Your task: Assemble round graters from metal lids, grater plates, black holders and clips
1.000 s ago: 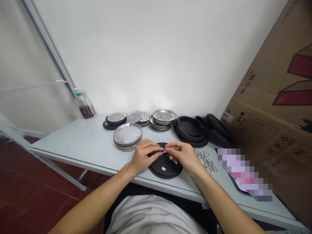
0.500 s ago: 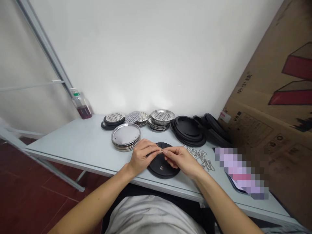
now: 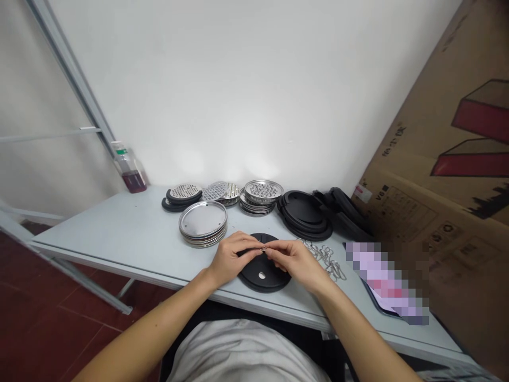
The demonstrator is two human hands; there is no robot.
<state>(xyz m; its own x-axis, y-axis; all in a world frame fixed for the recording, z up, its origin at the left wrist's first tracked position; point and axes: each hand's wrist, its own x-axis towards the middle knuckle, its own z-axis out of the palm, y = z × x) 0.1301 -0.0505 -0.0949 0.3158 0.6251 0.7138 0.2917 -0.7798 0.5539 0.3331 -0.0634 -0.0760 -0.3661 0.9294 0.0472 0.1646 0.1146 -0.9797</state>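
My left hand (image 3: 234,255) and my right hand (image 3: 295,261) meet above a round black disc (image 3: 254,269). Between their pinched fingertips is a small metal wire piece (image 3: 263,249), mostly covered by the fingers, so its full shape is hidden. The disc lies at the table's front edge and has a light oval opening near its front. Just right of my right hand lies a loose heap of metal wire loops (image 3: 326,255).
Left of the hands stands a stack of shiny round metal plates (image 3: 202,218). Behind are perforated grater discs (image 3: 185,191), a ringed metal stack (image 3: 263,190) and black round parts (image 3: 304,207). A bottle (image 3: 133,180), a blurred phone (image 3: 382,286) and a large cardboard box (image 3: 421,175) flank the table (image 3: 127,239).
The fingertips have shifted slightly around the wire piece, and more of it shows. The whole view has drifted a little; the stacks stay in place.
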